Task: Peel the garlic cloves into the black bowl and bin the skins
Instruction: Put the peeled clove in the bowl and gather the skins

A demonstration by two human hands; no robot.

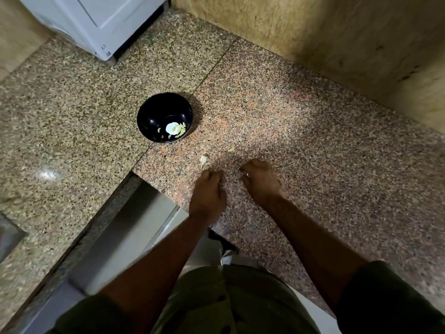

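Observation:
The black bowl (144, 116) stands on the granite counter (313, 141) and holds several peeled garlic cloves (179, 130). In front of it, two pale garlic bits lie loose: one (203, 160) just beyond my left hand, and a smaller one (231, 148) to its right. My left hand (208, 189) rests knuckles-up on the counter with its fingers curled under; what they hold, if anything, is hidden. My right hand (260, 182) lies beside it, fingers curled, with a small pale garlic piece (248, 174) showing between thumb and fingers.
A white appliance (96, 25) stands at the back left. A wooden wall panel (337, 32) runs along the back right. The counter has an inner corner edge (134, 174) at my left, with a grey cabinet front (125, 232) below it.

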